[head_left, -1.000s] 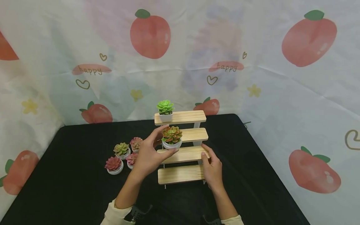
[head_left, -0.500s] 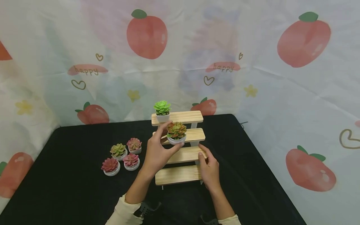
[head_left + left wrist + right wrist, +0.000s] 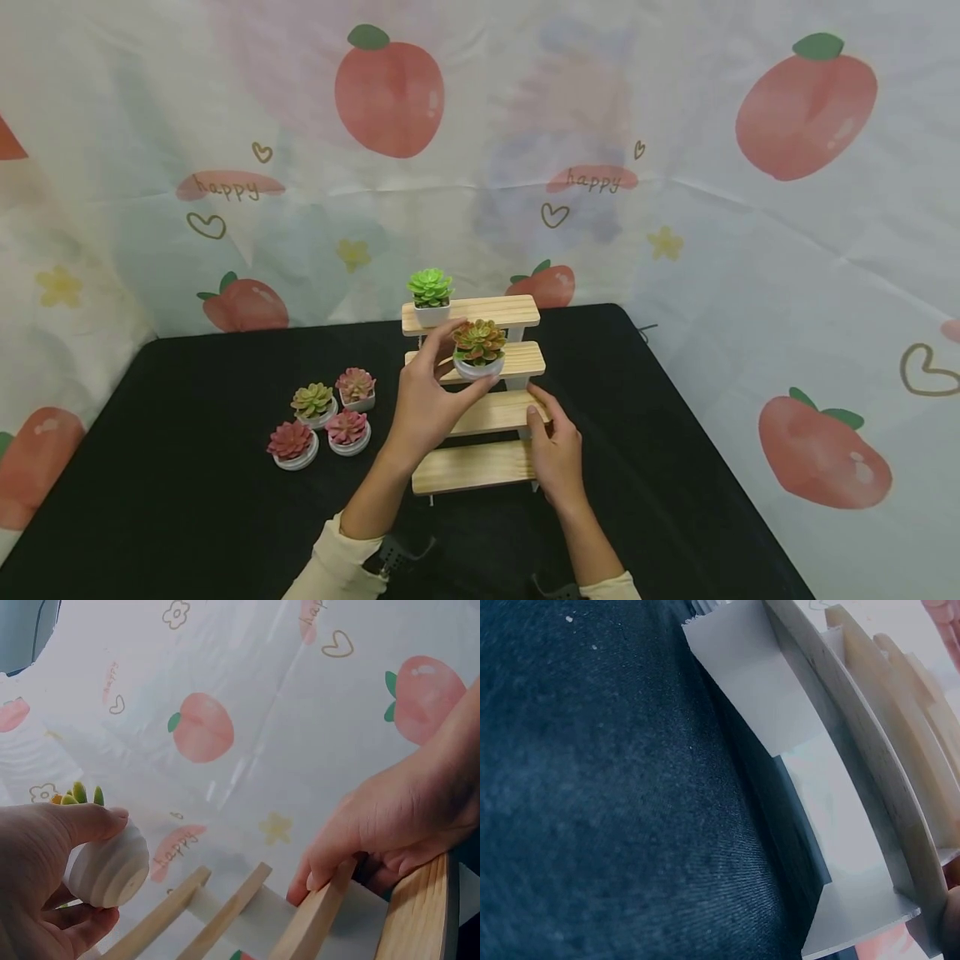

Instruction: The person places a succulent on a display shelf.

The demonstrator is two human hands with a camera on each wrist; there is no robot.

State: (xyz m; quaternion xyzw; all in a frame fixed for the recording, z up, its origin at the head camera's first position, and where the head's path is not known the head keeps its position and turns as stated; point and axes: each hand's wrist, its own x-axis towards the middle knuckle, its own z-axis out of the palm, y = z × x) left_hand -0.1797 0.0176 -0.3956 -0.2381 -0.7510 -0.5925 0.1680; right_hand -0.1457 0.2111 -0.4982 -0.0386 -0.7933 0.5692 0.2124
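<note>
My left hand (image 3: pixel 427 408) pinches a potted succulent (image 3: pixel 480 343) with orange-green leaves by its round white pot, thumb at the near side and fingers behind. It hangs in front of the upper shelves of a wooden tiered stand (image 3: pixel 472 468). In the left wrist view the ridged pot (image 3: pixel 112 866) shows between thumb and fingers, apart from the boards. My right hand (image 3: pixel 558 454) grips the right end of the stand's second board from the bottom. A bright green succulent (image 3: pixel 431 296) in a square white pot sits at the left end of the top board.
Several potted succulents stand grouped on the black cloth left of the stand: a dark red one (image 3: pixel 292 443), a yellow-green one (image 3: pixel 313 404) and pink ones, such as the front pink succulent (image 3: pixel 348 431). A fruit-printed curtain (image 3: pixel 480 167) hangs behind the table.
My left hand has carried the orange-green succulent up and to the right, from before the stand's middle to its upper boards. The right hand keeps its grip on the stand.
</note>
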